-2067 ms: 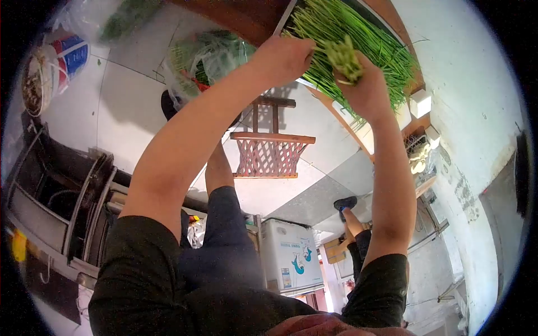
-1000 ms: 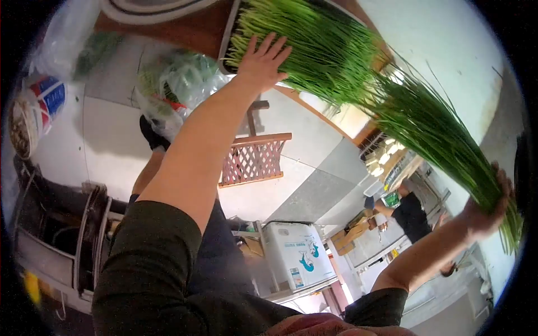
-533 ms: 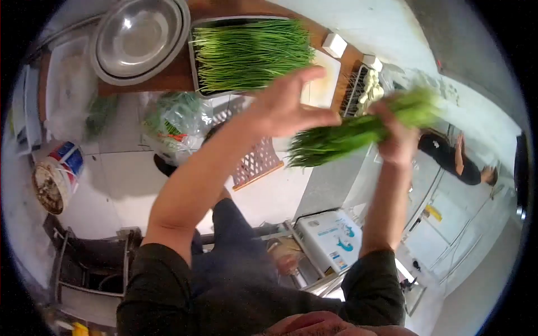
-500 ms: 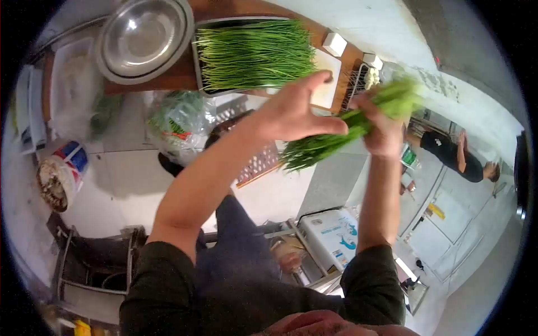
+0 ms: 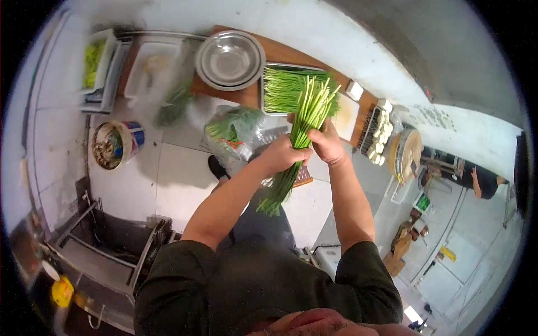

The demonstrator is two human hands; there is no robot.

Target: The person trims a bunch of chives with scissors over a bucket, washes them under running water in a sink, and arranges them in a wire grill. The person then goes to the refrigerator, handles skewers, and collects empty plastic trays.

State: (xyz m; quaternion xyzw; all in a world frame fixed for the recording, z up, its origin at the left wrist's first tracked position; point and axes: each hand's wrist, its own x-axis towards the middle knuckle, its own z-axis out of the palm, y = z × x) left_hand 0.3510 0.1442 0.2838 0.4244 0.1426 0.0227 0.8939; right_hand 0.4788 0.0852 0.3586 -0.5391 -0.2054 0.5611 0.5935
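A brown wooden counter [image 5: 280, 52] lines the white wall [image 5: 280, 19]. The left hand [image 5: 280, 155], spread half a second ago, now closes beside the right hand [image 5: 329, 148] around a long green stalk bundle [image 5: 304, 122] before the torso [image 5: 252, 274], pale ends outward: two-handed control, though far-side fingers are hidden.

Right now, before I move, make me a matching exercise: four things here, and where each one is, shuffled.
1. green bunch
2. metal bowls
3. bucket
4. pale board

A. on the floor
B. at the picture-right end of the tray
C. held by left hand and right hand
D. on the wooden counter, picture-left of the tray

Pairs: 1-C, 2-D, 3-A, 4-B
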